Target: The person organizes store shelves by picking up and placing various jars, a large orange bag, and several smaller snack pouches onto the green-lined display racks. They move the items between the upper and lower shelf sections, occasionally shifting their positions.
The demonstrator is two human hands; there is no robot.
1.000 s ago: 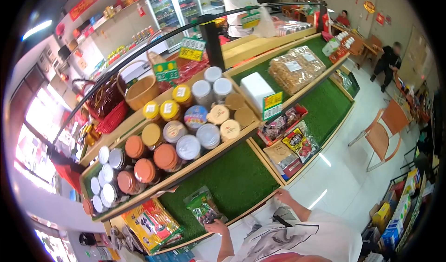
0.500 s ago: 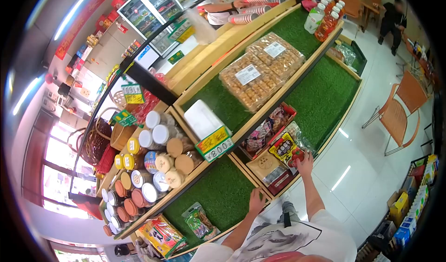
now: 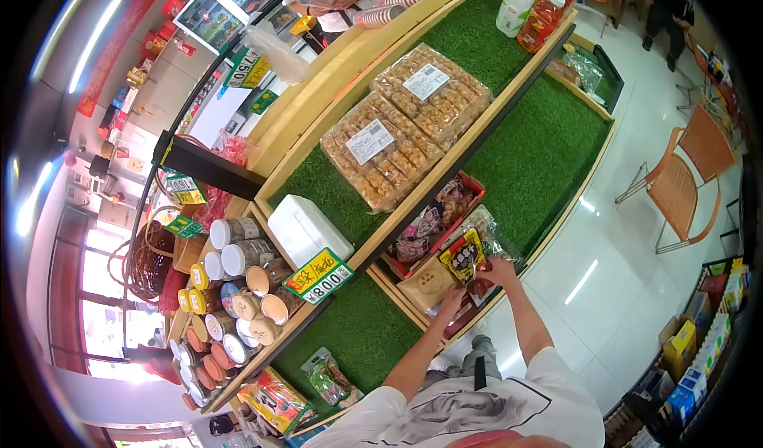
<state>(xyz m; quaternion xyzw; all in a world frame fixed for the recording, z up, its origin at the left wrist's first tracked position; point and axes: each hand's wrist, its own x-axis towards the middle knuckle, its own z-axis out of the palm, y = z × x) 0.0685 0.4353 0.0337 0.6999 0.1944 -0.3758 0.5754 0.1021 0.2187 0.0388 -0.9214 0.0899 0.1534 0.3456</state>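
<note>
My right hand [image 3: 498,273] has its fingers curled on a small dark red package at the right end of the lower shelf bin, beside a yellow and black snack bag [image 3: 462,256]. My left hand [image 3: 451,303] reaches over the front of a tan pouch [image 3: 427,283]; its fingertips are close to the packages, and whether they grip anything is unclear. Behind these lies a red box [image 3: 439,224] of small wrapped sweets. A clear plastic bag [image 3: 502,245] rests just beyond my right hand.
Two packs of pastries [image 3: 381,150] lie on the upper green shelf, near a white box [image 3: 308,231] and a price sign [image 3: 318,276]. Lidded jars [image 3: 238,305] stand at left, bottles [image 3: 543,21] at top right. A co-worker's hands [image 3: 343,0] are behind the counter. Chairs [image 3: 671,194] stand right.
My left hand has moved right and up from the shelf edge to the packages. My right hand has closed more over the packages. The view has shifted, and the co-worker's hands have moved.
</note>
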